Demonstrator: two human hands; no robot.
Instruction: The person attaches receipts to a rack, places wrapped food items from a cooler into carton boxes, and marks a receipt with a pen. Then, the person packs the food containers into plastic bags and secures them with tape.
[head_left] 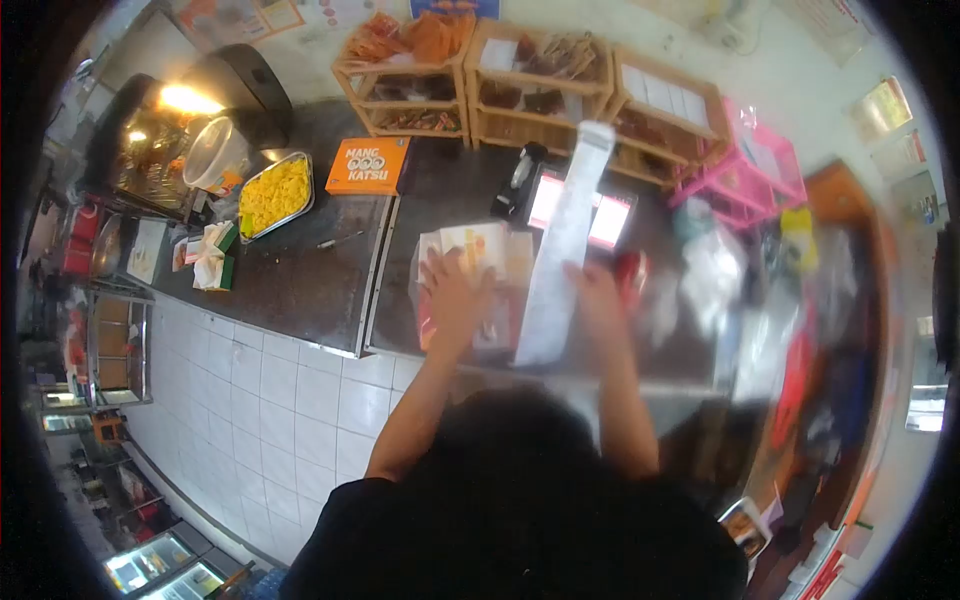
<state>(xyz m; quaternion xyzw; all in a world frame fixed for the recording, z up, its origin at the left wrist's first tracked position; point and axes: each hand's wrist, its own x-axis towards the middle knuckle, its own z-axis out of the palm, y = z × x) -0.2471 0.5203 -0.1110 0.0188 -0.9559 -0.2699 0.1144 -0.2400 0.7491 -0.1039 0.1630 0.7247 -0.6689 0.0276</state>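
My left hand (458, 297) lies with its fingers spread on a flat stack of printed paper or packaging (500, 255) on the dark counter. To its right, my right hand (597, 297) grips the edge of a long white strip of paper (562, 250), thumb and fingers closed and somewhat blurred. The strip stretches from near the counter's front edge up toward the wooden shelves. Partly behind it is a lit screen (611, 220). A blurred red object (632, 278) sits just right of my right hand.
An orange box (368, 166) and a tray of yellow food (276, 197) stand on the left. Wooden shelves (540, 90) line the back. A pink rack (750, 175) and plastic bags (715, 265) are on the right. The counter (300, 290) has a front edge.
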